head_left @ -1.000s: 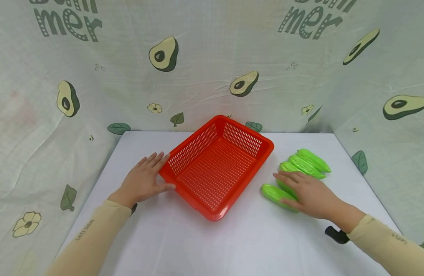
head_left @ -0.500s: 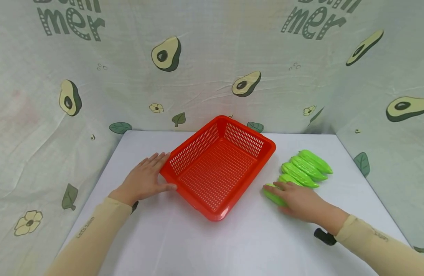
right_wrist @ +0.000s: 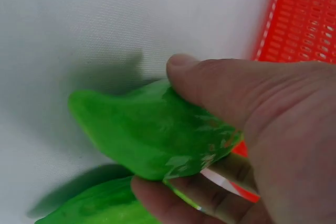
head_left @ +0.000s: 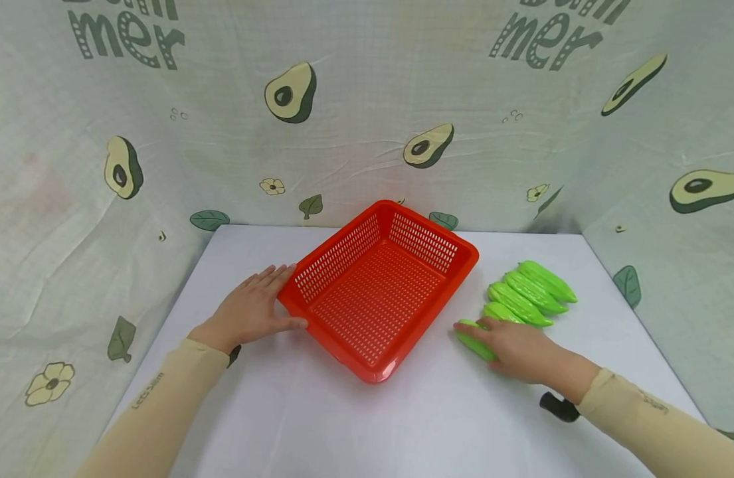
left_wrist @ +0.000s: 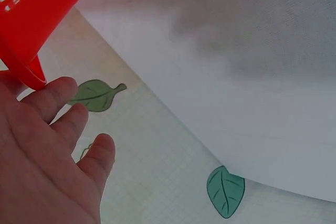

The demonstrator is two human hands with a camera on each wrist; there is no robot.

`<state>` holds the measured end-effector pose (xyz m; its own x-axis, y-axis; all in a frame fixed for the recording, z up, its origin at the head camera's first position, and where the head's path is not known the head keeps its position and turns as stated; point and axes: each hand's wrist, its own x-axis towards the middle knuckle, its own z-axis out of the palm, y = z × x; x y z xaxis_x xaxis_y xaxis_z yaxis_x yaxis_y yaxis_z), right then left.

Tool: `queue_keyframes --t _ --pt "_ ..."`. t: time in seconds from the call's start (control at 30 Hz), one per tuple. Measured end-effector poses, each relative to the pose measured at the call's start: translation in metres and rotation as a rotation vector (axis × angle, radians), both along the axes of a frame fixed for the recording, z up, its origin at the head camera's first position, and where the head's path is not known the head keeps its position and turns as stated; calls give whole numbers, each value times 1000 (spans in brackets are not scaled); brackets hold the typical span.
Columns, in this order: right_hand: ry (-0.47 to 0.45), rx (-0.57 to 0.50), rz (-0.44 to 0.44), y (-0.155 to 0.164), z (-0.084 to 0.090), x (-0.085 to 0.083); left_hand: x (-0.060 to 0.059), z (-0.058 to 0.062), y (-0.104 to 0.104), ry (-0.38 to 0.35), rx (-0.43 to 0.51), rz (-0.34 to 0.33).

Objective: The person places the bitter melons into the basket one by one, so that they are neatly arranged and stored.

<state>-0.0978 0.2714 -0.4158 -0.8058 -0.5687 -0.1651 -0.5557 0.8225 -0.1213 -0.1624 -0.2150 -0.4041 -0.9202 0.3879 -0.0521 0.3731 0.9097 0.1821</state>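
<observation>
My right hand [head_left: 525, 352] grips a bright green bitter melon [head_left: 473, 340] on the white table. In the right wrist view, the thumb lies on one side of this glossy, taper-tipped melon [right_wrist: 142, 129] and fingers curl round the other. A second melon [right_wrist: 100, 203] lies close beside it. Several more pale green, ridged melons [head_left: 531, 292] lie in a slanting row beyond the right hand. My left hand [head_left: 250, 312] has its fingers spread at the left corner of a red perforated plastic basket [head_left: 378, 285]. The left wrist view shows fingers at the basket's rim [left_wrist: 31, 77].
The white table [head_left: 343, 431] ends at the back against a hanging cloth [head_left: 355, 86] printed with avocados and leaves. Similar cloth hangs on both sides. The basket stands angled near the table's middle, with the melons to its right.
My right hand has moved left and a little nearer, onto the nearest melon, and its fingers have closed round it. The left hand and basket have stayed in place.
</observation>
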Motion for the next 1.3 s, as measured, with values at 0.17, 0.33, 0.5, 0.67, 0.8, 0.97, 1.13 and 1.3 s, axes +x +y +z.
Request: queue_keyframes --t 0.17,0.33,0.5,0.67,0.8,0.97,1.13,1.3 --pt "-63 -75 -29 5 13 2 0 1 -1 -7 7 3" --pt "-102 -169 -63 11 43 -2 2 4 -1 -25 21 15" --pt "-124 -269 -55 9 79 -12 3 7 -1 -42 26 18" --pt "-170 -316 -41 -7 104 -28 3 10 -1 -48 38 14" --pt "-245 -374 -5 -25 113 -44 1 10 0 -66 50 16" --pt "-371 -449 33 -53 116 -67 -1 6 -1 -77 46 10" --pt "-451 -473 50 -84 115 -87 -2 6 -1 -78 52 7" --pt "-455 -405 83 -112 110 -106 -2 7 -2 -82 61 16"
